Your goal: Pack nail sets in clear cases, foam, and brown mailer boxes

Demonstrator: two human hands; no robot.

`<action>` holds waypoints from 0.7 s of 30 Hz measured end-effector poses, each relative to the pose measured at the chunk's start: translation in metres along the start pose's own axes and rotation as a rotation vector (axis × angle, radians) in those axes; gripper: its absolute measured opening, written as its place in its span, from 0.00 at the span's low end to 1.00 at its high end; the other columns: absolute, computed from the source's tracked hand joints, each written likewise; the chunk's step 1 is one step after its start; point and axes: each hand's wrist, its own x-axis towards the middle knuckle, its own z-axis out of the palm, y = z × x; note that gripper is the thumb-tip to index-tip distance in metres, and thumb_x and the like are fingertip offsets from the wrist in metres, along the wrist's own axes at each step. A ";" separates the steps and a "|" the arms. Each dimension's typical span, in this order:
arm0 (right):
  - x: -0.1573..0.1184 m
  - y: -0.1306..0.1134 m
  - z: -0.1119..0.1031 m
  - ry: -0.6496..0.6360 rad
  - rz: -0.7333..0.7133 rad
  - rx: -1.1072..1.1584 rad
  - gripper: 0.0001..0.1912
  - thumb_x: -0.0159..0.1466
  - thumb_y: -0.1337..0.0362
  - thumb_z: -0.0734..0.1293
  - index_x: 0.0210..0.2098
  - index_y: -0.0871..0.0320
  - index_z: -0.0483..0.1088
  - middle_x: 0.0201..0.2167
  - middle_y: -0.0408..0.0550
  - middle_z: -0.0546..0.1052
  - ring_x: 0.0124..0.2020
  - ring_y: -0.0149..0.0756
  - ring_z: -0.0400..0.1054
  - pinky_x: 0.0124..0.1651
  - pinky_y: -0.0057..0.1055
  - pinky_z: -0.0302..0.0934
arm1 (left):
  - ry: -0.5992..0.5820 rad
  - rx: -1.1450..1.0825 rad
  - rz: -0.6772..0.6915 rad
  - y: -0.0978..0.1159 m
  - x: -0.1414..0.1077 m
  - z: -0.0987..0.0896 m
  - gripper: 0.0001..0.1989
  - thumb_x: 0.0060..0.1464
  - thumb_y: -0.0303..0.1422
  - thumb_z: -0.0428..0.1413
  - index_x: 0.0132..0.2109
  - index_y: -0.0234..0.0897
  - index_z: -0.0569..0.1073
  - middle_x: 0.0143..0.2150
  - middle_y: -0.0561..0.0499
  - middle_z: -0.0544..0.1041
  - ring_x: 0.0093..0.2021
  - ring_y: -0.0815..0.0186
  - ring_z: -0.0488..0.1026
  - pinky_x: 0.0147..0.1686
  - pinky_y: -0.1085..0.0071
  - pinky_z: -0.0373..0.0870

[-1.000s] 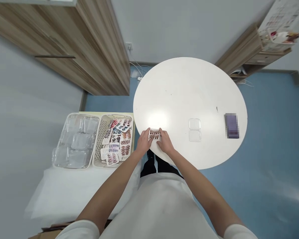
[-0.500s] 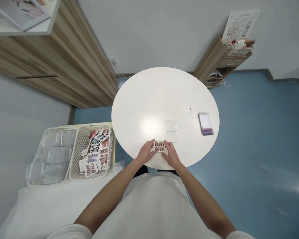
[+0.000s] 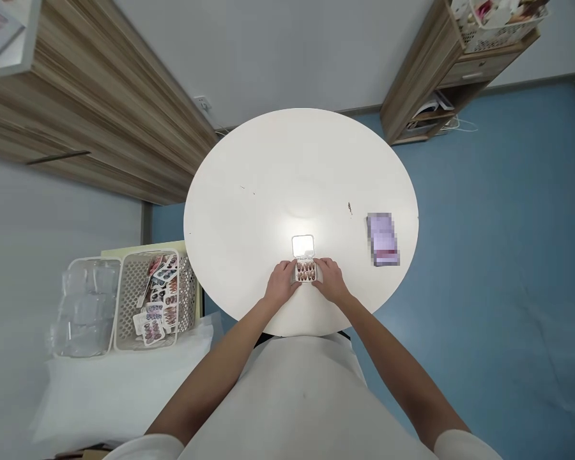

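A white card of press-on nails (image 3: 306,271), with two rows of brown, glossy nails, lies over the lower half of a clear plastic case (image 3: 303,246). The case is open, its lid folded back on the far side and shining in the light. My left hand (image 3: 282,282) grips the left edge of the card, thumb on the near side and fingers on the far side. Against the right edge, my right hand (image 3: 331,280) holds it the same way. Whether the card rests fully inside the case cannot be made out.
A white oval table (image 3: 249,255) carries a blurred purple-and-white item (image 3: 383,239) at right and a small dark speck (image 3: 349,207). To the left stand a basket of nail cards (image 3: 116,319) and a basket of clear cases (image 3: 70,281). A wooden cabinet (image 3: 124,115) rises beyond.
Both hands have brought the nail card to the open case, which lay apart on the table to the upper right. The card now covers the case's lower half. The camera view has shifted.
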 end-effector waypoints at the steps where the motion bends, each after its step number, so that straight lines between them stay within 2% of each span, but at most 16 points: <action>1: 0.001 0.001 0.002 0.003 -0.004 -0.015 0.31 0.52 0.66 0.65 0.55 0.53 0.54 0.49 0.50 0.62 0.49 0.44 0.56 0.50 0.40 0.53 | 0.006 0.008 -0.006 0.000 0.000 0.001 0.31 0.46 0.32 0.56 0.57 0.40 0.56 0.47 0.45 0.64 0.45 0.58 0.63 0.44 0.64 0.63; 11: -0.001 0.008 0.006 0.024 -0.071 -0.035 0.31 0.54 0.65 0.63 0.56 0.52 0.52 0.47 0.50 0.64 0.47 0.44 0.58 0.48 0.41 0.53 | 0.117 -0.122 -0.017 0.001 -0.012 0.014 0.32 0.48 0.28 0.53 0.60 0.41 0.52 0.49 0.44 0.63 0.49 0.57 0.60 0.47 0.60 0.61; 15: -0.003 0.006 0.006 0.027 -0.028 0.041 0.33 0.53 0.62 0.64 0.57 0.52 0.50 0.47 0.50 0.64 0.48 0.45 0.57 0.50 0.42 0.53 | 0.165 -0.264 -0.145 0.007 -0.018 0.017 0.31 0.49 0.31 0.52 0.60 0.39 0.52 0.51 0.43 0.62 0.50 0.58 0.61 0.48 0.60 0.61; 21: -0.002 -0.007 0.008 0.028 0.084 0.234 0.30 0.52 0.64 0.63 0.55 0.55 0.55 0.45 0.50 0.65 0.48 0.43 0.57 0.49 0.40 0.55 | 0.176 -0.530 -0.343 0.011 -0.015 0.018 0.26 0.47 0.32 0.54 0.55 0.37 0.61 0.44 0.45 0.66 0.38 0.65 0.66 0.38 0.68 0.65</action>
